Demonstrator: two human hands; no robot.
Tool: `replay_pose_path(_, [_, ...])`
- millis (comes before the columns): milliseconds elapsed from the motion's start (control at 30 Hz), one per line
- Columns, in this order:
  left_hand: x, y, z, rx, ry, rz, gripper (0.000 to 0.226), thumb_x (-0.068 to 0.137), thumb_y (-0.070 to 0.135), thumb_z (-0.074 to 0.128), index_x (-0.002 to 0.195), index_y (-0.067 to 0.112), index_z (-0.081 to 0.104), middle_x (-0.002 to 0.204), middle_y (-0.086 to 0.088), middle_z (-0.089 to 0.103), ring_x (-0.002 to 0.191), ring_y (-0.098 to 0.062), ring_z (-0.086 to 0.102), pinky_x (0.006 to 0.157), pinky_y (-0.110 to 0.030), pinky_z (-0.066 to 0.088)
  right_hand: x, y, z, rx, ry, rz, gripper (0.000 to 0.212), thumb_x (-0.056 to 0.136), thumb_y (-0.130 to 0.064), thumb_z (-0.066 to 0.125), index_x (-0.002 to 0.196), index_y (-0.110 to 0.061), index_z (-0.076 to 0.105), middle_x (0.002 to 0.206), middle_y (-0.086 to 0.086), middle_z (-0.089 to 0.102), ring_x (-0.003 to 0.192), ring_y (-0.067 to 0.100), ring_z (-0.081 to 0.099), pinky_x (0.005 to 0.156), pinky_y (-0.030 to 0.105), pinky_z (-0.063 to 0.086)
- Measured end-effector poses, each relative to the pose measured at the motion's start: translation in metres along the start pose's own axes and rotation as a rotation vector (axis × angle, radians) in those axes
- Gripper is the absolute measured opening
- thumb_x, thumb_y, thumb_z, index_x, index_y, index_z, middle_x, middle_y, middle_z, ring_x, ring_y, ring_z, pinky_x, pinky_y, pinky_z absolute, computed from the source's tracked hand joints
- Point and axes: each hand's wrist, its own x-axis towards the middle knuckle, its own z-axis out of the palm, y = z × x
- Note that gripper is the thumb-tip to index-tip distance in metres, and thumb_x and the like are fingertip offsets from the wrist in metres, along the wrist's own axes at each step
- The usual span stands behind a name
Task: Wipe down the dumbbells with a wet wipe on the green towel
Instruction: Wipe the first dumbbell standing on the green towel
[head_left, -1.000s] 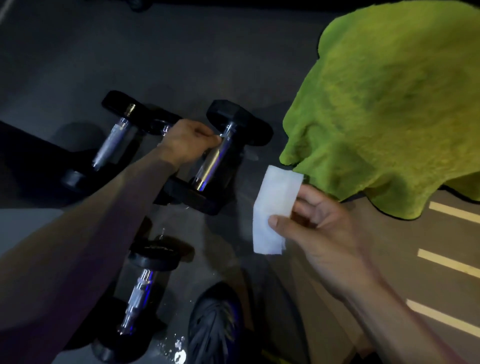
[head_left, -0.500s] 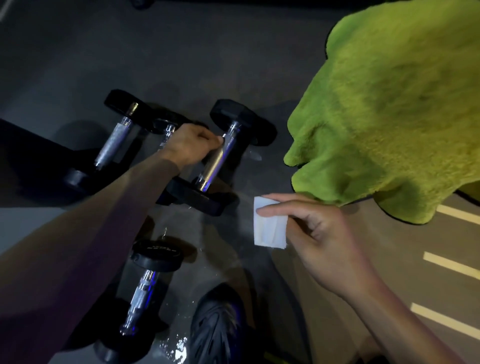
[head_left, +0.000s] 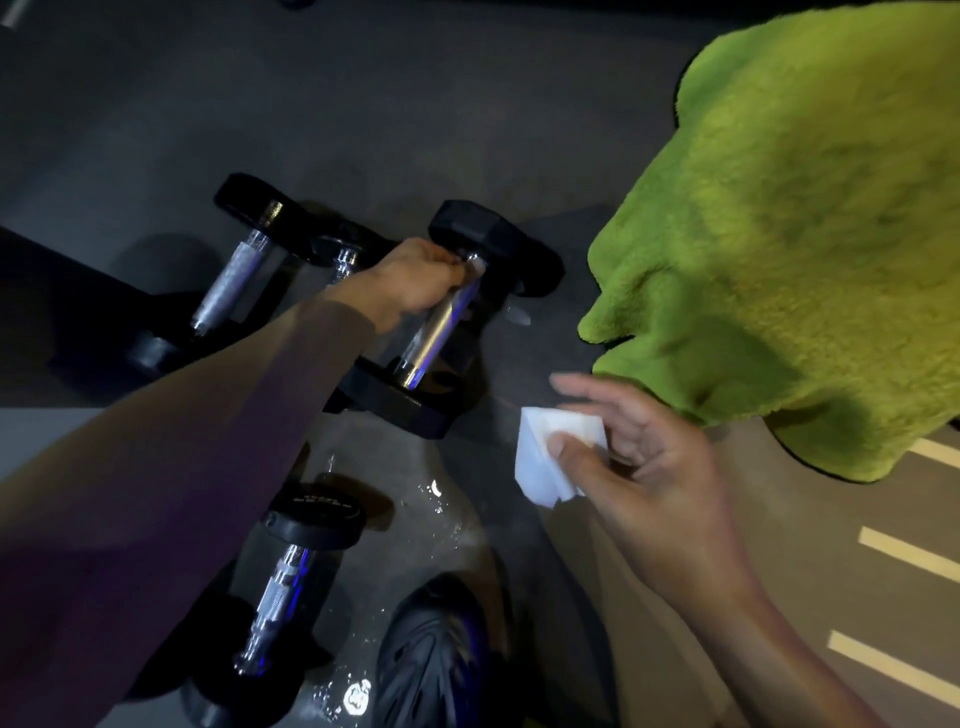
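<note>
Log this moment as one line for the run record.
left hand: grips hex dumbbell handle, on floor | right hand: pinches wet wipe | green towel: bare, beside | wiping: not begun

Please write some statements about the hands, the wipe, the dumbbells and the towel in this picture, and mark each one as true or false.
1. The left hand grips the handle of a hex dumbbell. True.
2. The right hand holds nothing. False: its thumb and fingers pinch a folded white wipe.
3. The gripped dumbbell lies on the green towel. False: it is over the dark floor, left of the towel.
4. The wipe is touching the gripped dumbbell. False: it is apart from it, lower and to the right.
5. Another dumbbell lies on the floor near a dark shoe. True.
</note>
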Motion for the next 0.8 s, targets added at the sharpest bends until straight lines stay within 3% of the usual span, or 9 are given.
replay_pose_path(100, [-0.003,-0.002,0.008,-0.03,-0.004,0.024,0.03,0.105,0.03,0.063,0.083,0.01,0.069,0.079,-0.007,0.072,0.061,-0.016,0.07,0.065,-0.029,0.061,0.0,0.0,0.003,0.087,0.015,0.09,0.04,0.089,0.0,0.074,0.118,-0.027,0.07,0.093,-0.002,0.08,0.08,0.009,0.071,0.075,0.025,0.056])
replay_pose_path(200, [-0.017,-0.003,0.016,-0.043,0.067,0.101,0.028,0.107,0.024,0.059,0.082,0.015,0.065,0.075,-0.001,0.066,0.054,-0.003,0.062,0.06,-0.019,0.055,-0.007,-0.004,0.003,0.126,0.057,0.136,0.024,0.087,-0.005,0.077,0.103,-0.022,0.075,0.088,0.001,0.08,0.072,0.008,0.068,0.068,0.023,0.054])
replay_pose_path(267, [-0.034,-0.004,0.015,-0.103,0.106,0.173,0.019,0.107,0.02,0.059,0.09,0.014,0.067,0.078,0.0,0.065,0.058,0.001,0.059,0.067,-0.022,0.054,-0.013,-0.007,0.0,0.127,0.081,0.125,0.018,0.087,-0.004,0.078,0.094,-0.021,0.077,0.084,0.003,0.079,0.07,0.009,0.066,0.065,0.021,0.053])
replay_pose_path(400, [-0.086,0.013,0.003,-0.209,0.176,0.286,0.005,0.098,0.023,0.065,0.094,0.02,0.067,0.089,-0.006,0.072,0.077,-0.016,0.068,0.08,-0.042,0.06,-0.03,-0.019,-0.009,0.135,0.103,0.052,0.017,0.086,-0.006,0.078,0.088,-0.023,0.077,0.082,0.005,0.078,0.071,0.009,0.064,0.065,0.019,0.049])
replay_pose_path(467, [-0.12,0.037,-0.008,-0.293,0.197,0.403,0.009,0.104,0.009,0.061,0.102,0.014,0.069,0.087,0.001,0.074,0.075,-0.006,0.07,0.069,-0.029,0.06,-0.04,-0.028,-0.013,0.175,0.126,0.015,0.017,0.084,-0.005,0.077,0.086,-0.022,0.076,0.078,0.008,0.076,0.064,0.007,0.059,0.06,0.014,0.046])
replay_pose_path(533, [-0.157,0.066,-0.018,-0.391,0.217,0.539,0.007,0.102,0.009,0.064,0.105,0.01,0.07,0.084,0.006,0.077,0.076,-0.003,0.073,0.066,-0.019,0.057,-0.05,-0.04,-0.017,0.215,0.165,-0.016,0.009,0.079,-0.011,0.077,0.081,-0.019,0.073,0.067,0.007,0.071,0.054,0.004,0.053,0.054,0.012,0.043])
replay_pose_path(600, [-0.187,0.103,-0.025,-0.482,0.242,0.686,0.01,0.095,0.018,0.067,0.101,0.012,0.073,0.085,0.004,0.079,0.078,-0.013,0.076,0.069,-0.028,0.059,-0.061,-0.048,-0.024,0.219,0.206,-0.037,0.013,0.078,-0.013,0.082,0.077,-0.014,0.069,0.058,0.006,0.063,0.048,0.004,0.047,0.049,0.012,0.039])
replay_pose_path(733, [-0.228,0.185,-0.018,-0.644,0.155,0.981,0.011,0.096,0.007,0.063,0.091,0.014,0.071,0.081,0.008,0.077,0.082,-0.014,0.075,0.076,-0.035,0.062,-0.084,-0.07,-0.041,0.231,0.314,-0.088,0.02,0.075,-0.027,0.08,0.07,-0.018,0.062,0.051,0.007,0.055,0.043,0.009,0.04,0.042,0.014,0.031])
replay_pose_path(800, [-0.238,0.22,-0.004,-0.692,0.112,1.043,0.013,0.096,0.006,0.064,0.088,0.013,0.07,0.078,0.007,0.076,0.081,-0.014,0.075,0.075,-0.038,0.063,-0.096,-0.078,-0.051,0.249,0.405,-0.105,0.025,0.078,-0.019,0.085,0.074,-0.013,0.061,0.05,0.006,0.059,0.039,0.007,0.04,0.04,0.011,0.032])
